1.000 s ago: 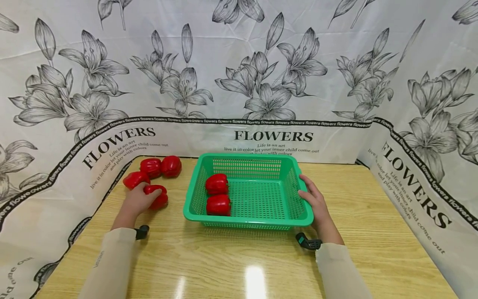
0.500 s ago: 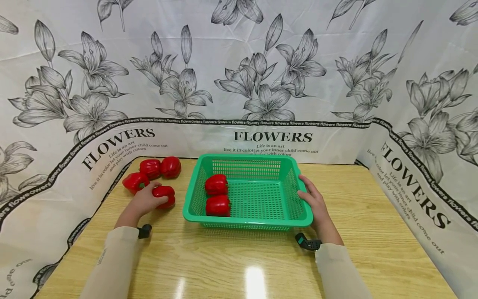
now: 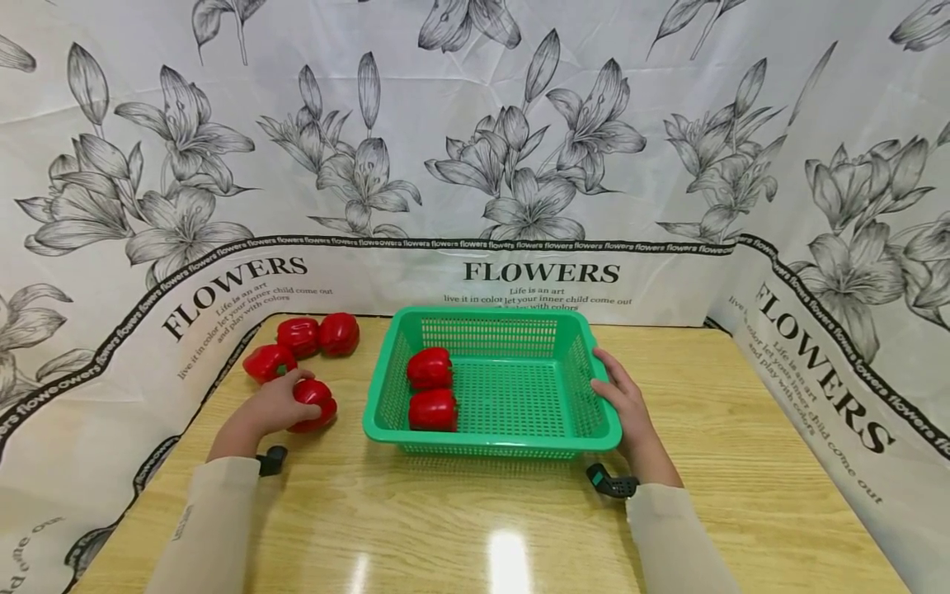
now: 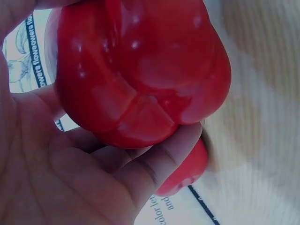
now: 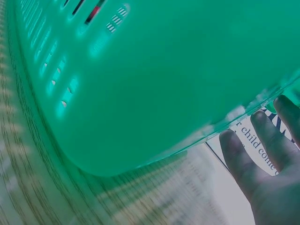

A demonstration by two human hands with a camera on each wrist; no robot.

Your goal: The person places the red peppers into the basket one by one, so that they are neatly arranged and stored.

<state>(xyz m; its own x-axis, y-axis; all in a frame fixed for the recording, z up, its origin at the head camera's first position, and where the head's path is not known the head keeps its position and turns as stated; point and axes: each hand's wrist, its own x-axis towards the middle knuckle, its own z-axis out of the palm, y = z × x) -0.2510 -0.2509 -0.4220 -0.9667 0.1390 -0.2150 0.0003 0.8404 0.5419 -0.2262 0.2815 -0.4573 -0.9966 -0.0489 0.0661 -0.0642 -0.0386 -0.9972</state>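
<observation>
A red bell pepper is in my left hand, which grips it from the left with thumb and fingers. In the left wrist view its lobed end faces the camera. My right hand rests at the right side of the green basket, thumb tip over the rim. In the right wrist view, several fingers of it stretch out straight along the rim. Two red bell peppers lie side by side in the basket's left part.
Beyond the left hand lie three more peppers: one bell pepper near the cloth, and a pair, one pepper beside another. A flower-printed cloth walls the wooden table at the back and sides.
My left hand moved right with the pepper, then back left and slightly nearer; the pepper has turned in its grip. The right hand and the basket stay as they were.
</observation>
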